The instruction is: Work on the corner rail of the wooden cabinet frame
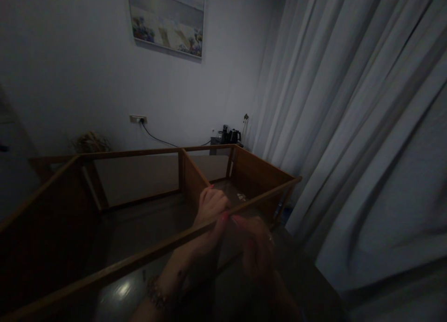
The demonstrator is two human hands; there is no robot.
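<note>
Fingers (206,195) of left hand (214,206) gripping near rail (139,254) of wooden frame (258,166), palm behind rail, thumb in front. Right hand (256,240) just beside, blurred, fingers bent, tips close to rail's underside; cannot tell if gripping. Frame on dark surface (307,266), near-right corner close to curtain (324,126), strip bare along surface's right edge. Open bays either side of divider (194,175), room inside for moving.

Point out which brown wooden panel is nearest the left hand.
The middle flat brown wooden panel, right by the bare left hand; the brown left panel and right panel stand farther off.
</note>
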